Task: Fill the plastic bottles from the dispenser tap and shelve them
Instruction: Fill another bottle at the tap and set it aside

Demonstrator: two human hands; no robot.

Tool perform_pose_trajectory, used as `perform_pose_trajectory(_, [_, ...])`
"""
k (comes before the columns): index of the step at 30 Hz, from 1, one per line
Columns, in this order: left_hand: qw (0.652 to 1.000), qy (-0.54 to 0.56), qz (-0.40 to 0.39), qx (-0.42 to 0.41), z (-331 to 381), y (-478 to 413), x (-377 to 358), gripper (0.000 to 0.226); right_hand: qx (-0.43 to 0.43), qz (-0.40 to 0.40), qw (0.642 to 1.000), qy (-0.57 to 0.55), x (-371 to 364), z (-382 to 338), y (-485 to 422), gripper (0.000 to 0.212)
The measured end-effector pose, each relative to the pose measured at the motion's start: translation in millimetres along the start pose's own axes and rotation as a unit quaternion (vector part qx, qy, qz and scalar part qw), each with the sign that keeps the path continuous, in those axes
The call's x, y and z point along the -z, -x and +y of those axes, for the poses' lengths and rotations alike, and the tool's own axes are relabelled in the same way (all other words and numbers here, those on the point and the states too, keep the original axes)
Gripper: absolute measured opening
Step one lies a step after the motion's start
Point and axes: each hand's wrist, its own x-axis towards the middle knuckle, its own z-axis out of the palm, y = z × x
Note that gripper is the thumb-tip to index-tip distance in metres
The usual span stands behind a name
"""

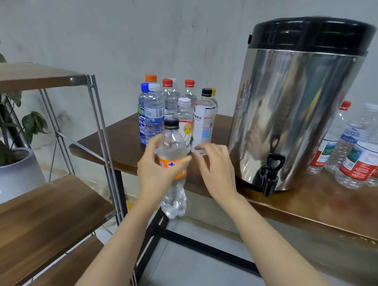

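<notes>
1. Head view: shelf rack (36,200) at left; shelving seems not yet begun.
2. Left hand (157,174) grips the capped, seemingly filled orange-label bottle (172,146) before the table edge (312,208); right hand (215,166) hovers beside it, fingers relaxed, holding nothing.
3. Beyond the dispenser (296,105), more bottles (359,162) probably await filling.

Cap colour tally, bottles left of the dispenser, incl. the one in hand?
Red caps: 2
White caps: 2
Black caps: 2, one on the orange-label bottle the left hand grips
Orange cap: 1
Blue cap: 1
Yellow cap: 1
Total: 9 (pale cap behind the red: unclear)
</notes>
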Motion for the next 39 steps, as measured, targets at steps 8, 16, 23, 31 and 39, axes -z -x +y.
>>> perform_pose_trajectory(8, [0.988, -0.087, 0.127, -0.026, -13, -91, -2, 0.075, -0.014, -0.172, 0.961, 0.216, -53, 33, -5, 0.038])
perform_pose_trajectory(16, [0.977, -0.101, 0.170, -0.082, -24, -140, 11, 0.073, 0.010, -0.131, 0.958, 0.256, -72, 44, -3, 0.038])
perform_pose_trajectory(23, [0.964, -0.193, 0.172, -0.059, -52, -148, 4, 0.091, 0.034, -0.101, 0.954, 0.279, -74, 45, -1, 0.036])
perform_pose_trajectory(31, [0.967, -0.190, 0.151, 0.077, -101, -114, -3, 0.098, 0.067, -0.084, 0.950, 0.292, -74, 44, 3, 0.044])
perform_pose_trajectory(39, [0.961, -0.193, 0.159, 0.121, -112, -148, -4, 0.091, 0.080, -0.060, 0.950, 0.296, -75, 45, 3, 0.046])
